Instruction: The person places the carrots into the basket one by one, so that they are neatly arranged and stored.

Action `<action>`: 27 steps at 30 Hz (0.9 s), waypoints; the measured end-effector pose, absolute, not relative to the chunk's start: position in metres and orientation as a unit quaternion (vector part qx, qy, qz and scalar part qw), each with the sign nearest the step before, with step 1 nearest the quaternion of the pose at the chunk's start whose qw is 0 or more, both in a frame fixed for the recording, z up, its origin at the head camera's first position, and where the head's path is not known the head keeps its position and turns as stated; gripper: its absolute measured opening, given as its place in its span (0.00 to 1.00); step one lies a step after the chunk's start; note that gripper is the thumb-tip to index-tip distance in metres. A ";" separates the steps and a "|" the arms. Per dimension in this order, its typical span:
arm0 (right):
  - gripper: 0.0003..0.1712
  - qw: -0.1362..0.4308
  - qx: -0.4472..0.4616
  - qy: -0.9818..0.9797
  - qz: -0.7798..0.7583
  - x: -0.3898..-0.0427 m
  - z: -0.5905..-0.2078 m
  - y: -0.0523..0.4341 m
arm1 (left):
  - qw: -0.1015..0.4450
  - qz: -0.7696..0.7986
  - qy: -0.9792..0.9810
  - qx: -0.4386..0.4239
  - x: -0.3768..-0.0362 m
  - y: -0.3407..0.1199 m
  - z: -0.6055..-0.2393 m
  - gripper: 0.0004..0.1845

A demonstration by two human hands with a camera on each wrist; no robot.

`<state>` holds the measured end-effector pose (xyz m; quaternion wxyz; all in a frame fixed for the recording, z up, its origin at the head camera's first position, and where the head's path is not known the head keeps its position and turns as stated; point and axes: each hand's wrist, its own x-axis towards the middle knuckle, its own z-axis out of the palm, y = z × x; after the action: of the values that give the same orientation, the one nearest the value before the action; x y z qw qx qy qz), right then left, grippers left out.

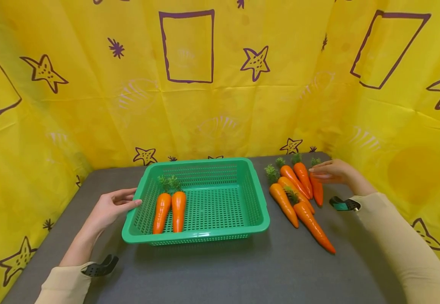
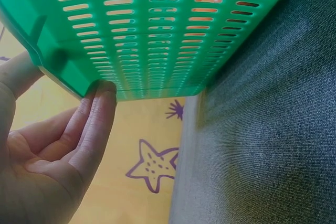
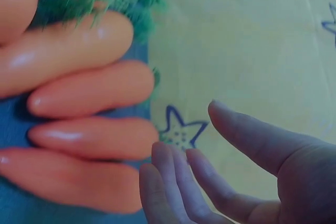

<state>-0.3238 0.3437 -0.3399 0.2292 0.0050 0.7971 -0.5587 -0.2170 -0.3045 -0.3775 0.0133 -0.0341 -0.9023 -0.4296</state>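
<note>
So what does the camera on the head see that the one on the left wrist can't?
Only the head view shows the two orange plastic carrots lying inside the basket, the loose pile of orange carrots on the grey table, and the right hand at that pile. Only the left wrist view shows the slotted outer wall from close up, with the fingertips against its lower edge. Both show the green plastic basket and the left hand touching its side.

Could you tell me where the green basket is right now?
In the head view the green basket sits mid-table, the left hand touching its left rim, loose carrots lying just to its right.
</note>
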 end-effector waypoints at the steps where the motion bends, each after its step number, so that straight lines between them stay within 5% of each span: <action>1: 0.37 0.232 0.007 0.792 -0.565 -0.324 -0.342 0.347 | 0.013 -0.430 -0.902 -0.034 -0.217 -0.304 -0.378 0.34; 9: 0.38 0.239 0.050 0.760 -0.602 -0.330 -0.360 0.369 | 0.015 -0.428 -0.903 -0.035 -0.216 -0.305 -0.378 0.33; 19: 0.23 0.257 0.095 0.752 -0.599 -0.336 -0.382 0.384 | 0.013 -0.423 -0.905 -0.036 -0.217 -0.305 -0.375 0.34; 27: 0.45 0.265 0.138 0.742 -0.601 -0.334 -0.394 0.378 | 0.010 -0.421 -0.906 -0.036 -0.217 -0.305 -0.375 0.34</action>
<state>-0.3344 0.3776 -0.3939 0.2645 0.1381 0.7417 -0.6008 -0.2165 -0.3051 -0.3752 0.0101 -0.0363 -0.9062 -0.4212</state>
